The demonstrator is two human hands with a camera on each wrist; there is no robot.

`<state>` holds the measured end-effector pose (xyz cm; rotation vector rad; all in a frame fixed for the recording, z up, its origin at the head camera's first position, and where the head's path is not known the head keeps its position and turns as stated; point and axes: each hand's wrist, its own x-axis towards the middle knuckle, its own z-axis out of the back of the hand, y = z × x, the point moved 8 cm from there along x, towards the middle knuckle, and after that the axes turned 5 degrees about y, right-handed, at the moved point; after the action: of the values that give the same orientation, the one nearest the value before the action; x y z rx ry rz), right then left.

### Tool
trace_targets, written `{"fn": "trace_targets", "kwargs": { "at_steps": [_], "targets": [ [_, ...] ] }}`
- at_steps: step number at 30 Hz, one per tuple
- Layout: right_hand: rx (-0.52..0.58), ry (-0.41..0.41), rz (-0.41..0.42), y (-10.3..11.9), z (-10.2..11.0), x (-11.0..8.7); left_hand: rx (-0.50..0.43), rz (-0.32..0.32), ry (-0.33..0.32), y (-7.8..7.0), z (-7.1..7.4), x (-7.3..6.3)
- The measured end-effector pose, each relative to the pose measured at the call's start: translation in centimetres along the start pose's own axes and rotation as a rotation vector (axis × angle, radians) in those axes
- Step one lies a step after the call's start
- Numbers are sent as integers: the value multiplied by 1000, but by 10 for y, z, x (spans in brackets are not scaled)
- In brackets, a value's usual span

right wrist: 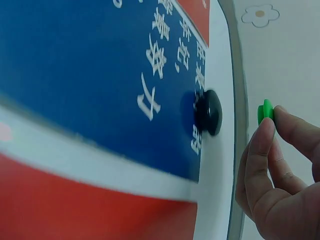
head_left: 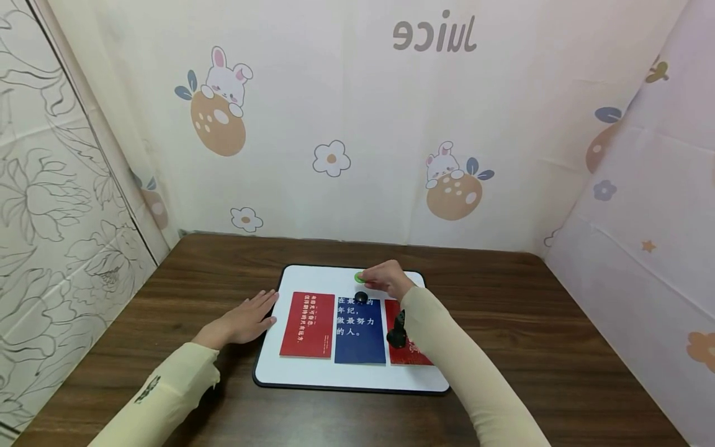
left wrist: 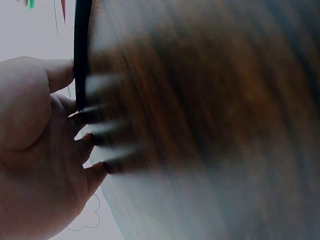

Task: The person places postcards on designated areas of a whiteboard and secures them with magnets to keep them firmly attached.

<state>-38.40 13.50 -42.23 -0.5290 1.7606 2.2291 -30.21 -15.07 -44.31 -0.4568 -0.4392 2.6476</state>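
Observation:
A green button magnet (head_left: 359, 277) (right wrist: 266, 111) is pinched between thumb and fingertips of my right hand (head_left: 391, 278), over the far part of a black-edged whiteboard (head_left: 346, 377). Just nearer to me, a black button magnet (head_left: 362, 297) (right wrist: 210, 112) sits on the top edge of a blue card (head_left: 360, 347) with white characters. My left hand (head_left: 246, 320) lies at the board's left edge, fingers extended; in the left wrist view its thumb and fingertips touch the black rim (left wrist: 81, 50). A red card (head_left: 313, 329) lies left of the blue one.
Right of the blue card lies another red card (head_left: 404, 357), partly hidden by my right forearm and a black wrist device (head_left: 397, 335). The board rests on a dark wooden table (head_left: 519, 323). Behind the table hangs a patterned curtain (head_left: 335, 93).

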Motion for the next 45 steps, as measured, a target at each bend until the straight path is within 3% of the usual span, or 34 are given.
{"fn": "trace_targets", "kwargs": {
  "at_steps": [33, 45],
  "targets": [
    [-45, 120, 70, 8, -79, -10, -3, 9, 1, -3, 0, -2],
    [-111, 92, 98, 6, -94, -7, -14, 16, 7, -5, 0, -5]
  ]
}}
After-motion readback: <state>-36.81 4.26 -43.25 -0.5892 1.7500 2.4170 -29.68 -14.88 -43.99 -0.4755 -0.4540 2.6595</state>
